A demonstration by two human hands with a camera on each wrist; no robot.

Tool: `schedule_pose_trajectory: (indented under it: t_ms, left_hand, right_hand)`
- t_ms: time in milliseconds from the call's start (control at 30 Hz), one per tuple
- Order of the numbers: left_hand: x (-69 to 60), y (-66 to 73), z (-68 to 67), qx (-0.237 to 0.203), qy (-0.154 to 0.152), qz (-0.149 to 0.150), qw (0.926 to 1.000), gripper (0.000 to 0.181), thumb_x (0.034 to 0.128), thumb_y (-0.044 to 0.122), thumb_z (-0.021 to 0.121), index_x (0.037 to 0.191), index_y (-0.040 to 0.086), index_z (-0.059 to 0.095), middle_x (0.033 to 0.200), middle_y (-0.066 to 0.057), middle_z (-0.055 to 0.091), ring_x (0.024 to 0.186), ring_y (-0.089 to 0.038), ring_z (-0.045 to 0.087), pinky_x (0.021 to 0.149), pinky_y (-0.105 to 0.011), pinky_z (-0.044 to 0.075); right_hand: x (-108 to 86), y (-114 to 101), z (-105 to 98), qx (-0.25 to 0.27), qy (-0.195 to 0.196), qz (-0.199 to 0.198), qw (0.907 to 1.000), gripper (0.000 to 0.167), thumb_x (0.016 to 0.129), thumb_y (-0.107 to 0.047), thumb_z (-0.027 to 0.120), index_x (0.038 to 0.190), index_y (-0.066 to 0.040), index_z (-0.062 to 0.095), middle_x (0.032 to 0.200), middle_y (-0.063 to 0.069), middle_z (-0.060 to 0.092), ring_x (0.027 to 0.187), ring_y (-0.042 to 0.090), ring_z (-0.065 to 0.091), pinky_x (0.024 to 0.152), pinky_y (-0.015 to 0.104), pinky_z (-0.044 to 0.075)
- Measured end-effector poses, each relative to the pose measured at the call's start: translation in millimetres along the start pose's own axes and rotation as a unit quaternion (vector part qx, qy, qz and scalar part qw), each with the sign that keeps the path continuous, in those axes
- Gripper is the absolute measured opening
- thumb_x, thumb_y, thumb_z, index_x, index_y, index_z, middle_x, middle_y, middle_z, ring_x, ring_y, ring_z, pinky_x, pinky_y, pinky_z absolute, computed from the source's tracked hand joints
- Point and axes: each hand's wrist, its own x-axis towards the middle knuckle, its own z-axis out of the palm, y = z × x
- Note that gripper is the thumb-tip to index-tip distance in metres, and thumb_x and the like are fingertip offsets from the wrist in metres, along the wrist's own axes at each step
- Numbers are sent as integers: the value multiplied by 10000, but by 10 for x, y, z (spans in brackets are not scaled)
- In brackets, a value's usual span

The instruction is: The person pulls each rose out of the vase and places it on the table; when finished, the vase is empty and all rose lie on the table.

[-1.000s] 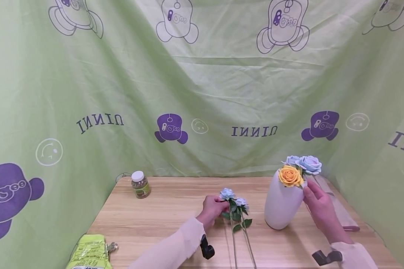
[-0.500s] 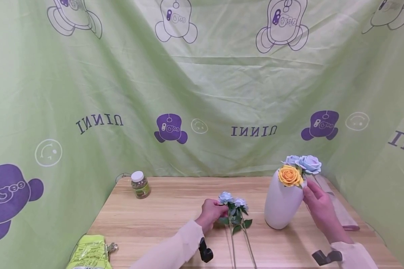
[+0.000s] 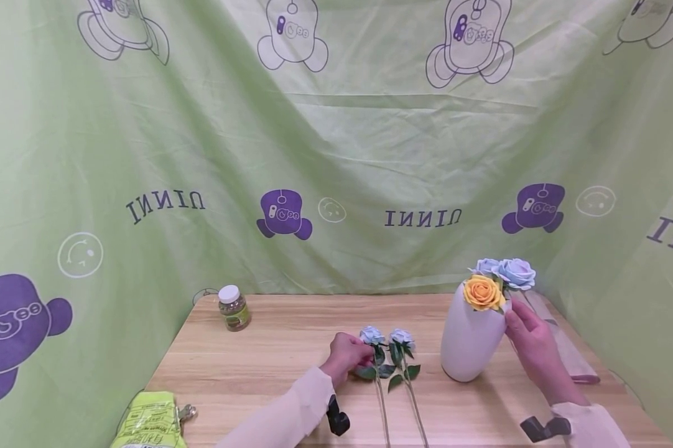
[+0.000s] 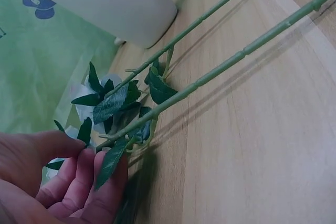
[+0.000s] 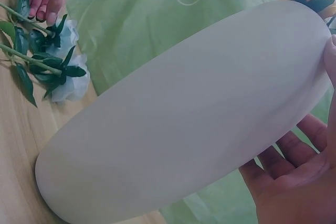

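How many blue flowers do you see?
4: two blue flowers in the white vase, a third flower in the left hand, and a fourth flower beside it on the table. More could be hidden behind the yellow flower.

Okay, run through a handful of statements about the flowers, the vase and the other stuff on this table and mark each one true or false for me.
1. The right hand holds the white vase near its top. True.
2. Only yellow flowers show in the vase. False: one yellow rose and two blue blooms show.
3. The left hand pinches a blue rose just below its bloom. True.
4. The white-lidded jar lies on its side. False: the jar stands upright.
5. A second blue rose is between the held one and the vase. True.
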Motion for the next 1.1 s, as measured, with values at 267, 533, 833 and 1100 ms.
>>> schedule_pose_trajectory:
  t_ms: [267, 533, 833, 1100]
  left_hand:
    - [-26, 5, 30, 406, -7, 179, 9990, 44, 761, -42, 729, 767, 2, 725, 621, -73, 714, 501, -82, 647, 525, -254, 602]
    - [-66, 7, 57, 1156, 49, 908, 9891, 59, 748, -38, 765, 726, 13, 745, 635, -29, 691, 505, -55, 604, 518, -212, 557]
    - [-179, 223, 35, 2908, 151, 1659, 9422, 118, 732, 103, 764, 642, 170, 727, 648, 84, 658, 587, -51, 518, 522, -208, 434]
    - [-257, 498, 113, 2983, -106, 2185, 9291, 90, 801, 176, 749, 714, 192, 731, 665, 111, 665, 559, -27, 527, 532, -202, 449]
  right_hand:
    - [-3, 5, -8, -177, 25, 11, 9998, 281, 1068, -141, 451, 1194, -377, 536, 1149, -347, 604, 1040, -187, 589, 831, 9, 499]
    - [-6, -1, -8, -259, 17, 95, 9996, 278, 1067, -151, 456, 1195, -383, 539, 1142, -351, 603, 1037, -190, 586, 828, 9, 499]
    - [-6, -17, -27, -585, 70, 192, 9981, 262, 1070, -175, 458, 1218, -383, 512, 1142, -378, 569, 1035, -212, 565, 826, -2, 488]
    - [1, -13, -8, -181, 3, 65, 9998, 290, 1067, -140, 456, 1200, -379, 550, 1160, -351, 602, 1040, -176, 597, 834, 20, 507]
